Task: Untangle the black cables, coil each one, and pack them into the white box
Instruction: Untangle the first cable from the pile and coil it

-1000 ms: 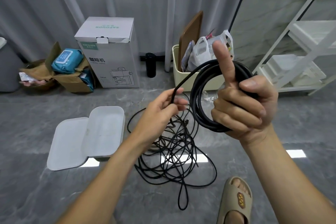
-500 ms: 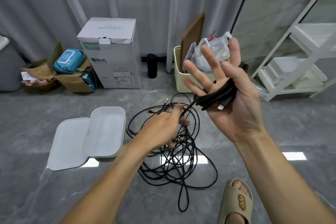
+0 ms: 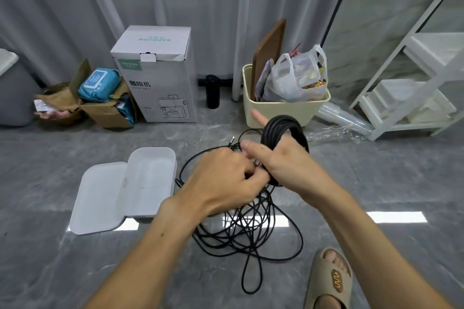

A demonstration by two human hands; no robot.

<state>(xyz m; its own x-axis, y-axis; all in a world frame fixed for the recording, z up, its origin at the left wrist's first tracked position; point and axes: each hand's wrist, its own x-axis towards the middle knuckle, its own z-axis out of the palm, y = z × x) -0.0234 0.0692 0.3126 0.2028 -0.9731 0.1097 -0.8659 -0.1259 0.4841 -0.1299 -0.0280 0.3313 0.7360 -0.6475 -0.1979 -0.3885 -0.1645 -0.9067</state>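
Black cable coil [image 3: 283,130] loops around the right hand [image 3: 288,165], whose index finger points forward while the other fingers curl around the strands. Left hand [image 3: 223,180] meets it from the left, fingers [image 3: 248,170] curled and pinching a strand at the coil's lower edge. Beneath both hands the tangled cables [image 3: 248,228] sprawl on the grey floor [image 3: 376,183]. White box [image 3: 150,178] lies open just left of the tangle, its lid [image 3: 98,198] flat beside it.
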